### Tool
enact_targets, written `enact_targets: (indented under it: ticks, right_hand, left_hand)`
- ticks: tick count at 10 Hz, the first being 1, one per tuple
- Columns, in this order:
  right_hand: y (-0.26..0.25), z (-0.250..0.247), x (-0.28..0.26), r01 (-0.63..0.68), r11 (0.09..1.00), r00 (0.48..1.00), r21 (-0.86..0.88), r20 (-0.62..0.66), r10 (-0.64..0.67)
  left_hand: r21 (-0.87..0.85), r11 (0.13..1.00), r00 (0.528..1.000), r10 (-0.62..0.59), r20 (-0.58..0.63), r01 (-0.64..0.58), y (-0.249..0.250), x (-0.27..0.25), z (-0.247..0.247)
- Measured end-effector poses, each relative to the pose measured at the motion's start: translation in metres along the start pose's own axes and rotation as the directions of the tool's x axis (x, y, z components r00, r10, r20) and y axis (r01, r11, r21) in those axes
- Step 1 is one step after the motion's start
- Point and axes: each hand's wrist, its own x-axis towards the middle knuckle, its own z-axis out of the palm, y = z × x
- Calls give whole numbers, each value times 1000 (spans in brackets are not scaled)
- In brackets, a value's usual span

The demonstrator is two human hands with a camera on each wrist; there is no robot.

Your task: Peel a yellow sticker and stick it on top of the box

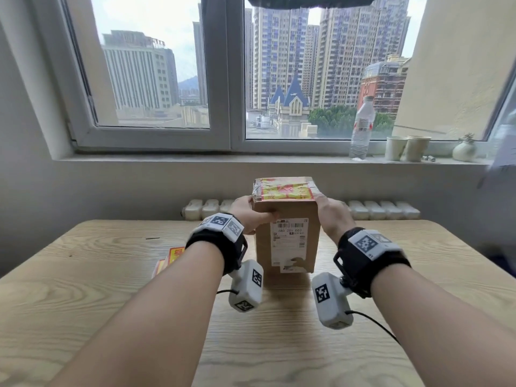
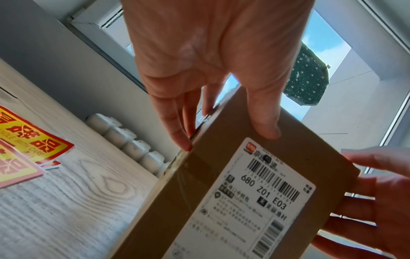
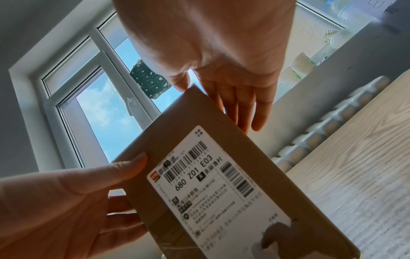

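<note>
A brown cardboard box [image 1: 287, 210] stands upright on the wooden table [image 1: 111, 289], its white shipping label [image 1: 289, 236] facing me. A yellow and red sticker [image 1: 284, 188] lies across its top. My left hand [image 1: 261, 210] holds the upper left edge, thumb [image 2: 266, 126] on the front face and fingers [image 2: 177, 133] on the left side. My right hand [image 1: 326, 208] holds the upper right edge, its fingers [image 3: 248, 112] lying along the right side and the thumb at the top corner. More yellow stickers [image 1: 170, 258] [image 2: 33, 138] lie on the table to the left.
On the window sill at the back right stand a water bottle [image 1: 361, 127], two paper cups [image 1: 407, 148] and a small vase [image 1: 463, 149]. A white radiator [image 1: 377, 209] runs behind the table's far edge. Bare wood shows in front of the box.
</note>
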Motion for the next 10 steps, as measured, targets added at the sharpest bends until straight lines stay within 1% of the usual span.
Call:
enact_targets:
  ticks: [1,2,3,5,6,8,9,10]
  right_hand:
    - [11,6,5,-8,1000,1000,-4,13,8]
    - [19,9,3,-11,1000,1000,-24,2,11]
    - [20,8,-2,-32,999,999,-10,8,32]
    - [17,8,-7,-27,1000,1000,4,11,27]
    - [17,6,-8,-27,1000,999,13,22,27]
    - [10,-6,-17,25,1000,999,1,25,-25]
    - [3,-15,-28,48,999,999,-19,8,-48]
    - [-7,-27,-40,70,998,997,1,-17,-70]
  left_hand:
    - [19,999,1000,30,-1,-30,-10,6,9]
    - [15,998,998,54,-32,-54,-19,10,15]
    - [18,998,998,56,-42,-55,-24,11,16]
    - [62,997,997,50,-56,-46,-27,12,20]
    - [83,996,998,39,-44,-35,-25,10,21]
    - [91,996,999,9,-31,-6,-21,4,16]
    - [148,989,998,-9,-68,19,-12,-10,12]
    - [139,990,993,4,-118,13,-1,-24,7]
